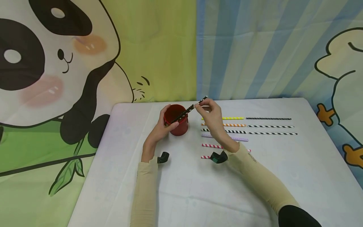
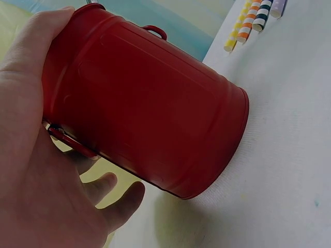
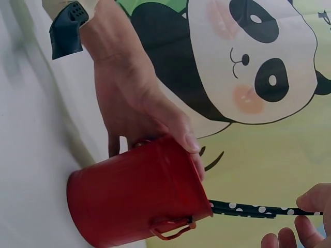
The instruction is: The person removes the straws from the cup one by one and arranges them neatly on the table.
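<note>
My left hand (image 1: 160,130) grips a small red metal bucket (image 1: 181,128) near its rim, thumb on the near side. In the left wrist view, the bucket (image 2: 150,103) has small loop handles on its sides, and my lower fingers spread beside it. Between the thumb and fingers of my right hand (image 1: 213,118) is the upper end of a black paper straw (image 1: 188,109) with white dots. The straw slants down into the bucket's mouth, where its lower end is hidden. In the right wrist view, a second dark length lies right along the dotted straw (image 3: 238,206).
Paper straws lie in rows right of the bucket: a yellow one (image 1: 232,118), an orange-striped one (image 1: 235,125), a lilac one (image 1: 239,139), and red-striped ones (image 1: 211,146) partly under my right forearm. Several black-and-white straws (image 1: 270,126) lie farther right. A printed curtain (image 1: 167,47) hangs behind the table.
</note>
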Demonstrator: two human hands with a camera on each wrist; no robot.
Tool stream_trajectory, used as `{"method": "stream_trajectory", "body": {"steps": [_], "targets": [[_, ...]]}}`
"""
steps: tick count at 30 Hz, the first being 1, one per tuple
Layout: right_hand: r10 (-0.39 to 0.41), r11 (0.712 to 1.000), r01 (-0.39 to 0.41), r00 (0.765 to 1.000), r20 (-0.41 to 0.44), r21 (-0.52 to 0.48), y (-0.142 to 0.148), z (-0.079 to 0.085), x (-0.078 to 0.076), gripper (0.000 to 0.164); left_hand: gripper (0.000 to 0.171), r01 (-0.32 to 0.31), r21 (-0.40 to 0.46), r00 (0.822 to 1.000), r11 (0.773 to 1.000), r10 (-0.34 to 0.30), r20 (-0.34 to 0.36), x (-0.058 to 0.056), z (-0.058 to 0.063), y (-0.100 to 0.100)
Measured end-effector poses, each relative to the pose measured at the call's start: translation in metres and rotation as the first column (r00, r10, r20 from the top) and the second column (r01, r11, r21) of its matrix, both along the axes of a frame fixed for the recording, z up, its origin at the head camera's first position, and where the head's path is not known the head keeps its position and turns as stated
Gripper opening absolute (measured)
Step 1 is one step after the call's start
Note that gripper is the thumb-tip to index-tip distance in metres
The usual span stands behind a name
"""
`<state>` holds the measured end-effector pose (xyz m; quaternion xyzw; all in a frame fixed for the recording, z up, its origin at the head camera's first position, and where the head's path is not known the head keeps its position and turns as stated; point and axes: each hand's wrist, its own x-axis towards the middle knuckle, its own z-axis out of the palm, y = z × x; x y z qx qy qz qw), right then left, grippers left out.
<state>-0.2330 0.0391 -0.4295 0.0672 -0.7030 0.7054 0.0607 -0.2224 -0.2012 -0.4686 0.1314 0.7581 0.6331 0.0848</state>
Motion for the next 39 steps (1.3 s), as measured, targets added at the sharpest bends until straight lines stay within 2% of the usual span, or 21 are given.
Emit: {"method": "stream_trajectory", "body": {"steps": [11,29,33,36,39], "targets": [[-0.011,1.000,0.010,1.000,-0.018,-0.025,0.013,0.014,0.004,0.013,0.086,0.005,0.006,1.000,1.000,-0.005,0.014,0.000,0.000,-0.001],[-0.046,0.996,0.040,0.996,-0.070,-0.082,0.038,0.032,0.009,0.016,0.087,0.014,0.020,1.000,1.000,-0.014,0.008,-0.001,-0.001,-0.001],[-0.045,0.995,0.035,0.993,-0.108,-0.093,0.048,0.040,0.010,0.014,0.087,0.021,0.017,1.000,1.000,-0.021,0.003,-0.001,-0.001,0.000],[-0.044,0.996,0.032,0.989,-0.142,-0.085,0.055,0.046,0.011,0.014,0.087,0.025,0.018,1.000,1.000,-0.025,-0.003,-0.002,-0.002,-0.001],[-0.035,0.998,0.026,0.986,-0.161,-0.055,0.060,0.050,0.012,0.015,0.087,0.016,0.023,1.000,1.000,-0.015,-0.015,-0.006,-0.012,-0.003]]}}
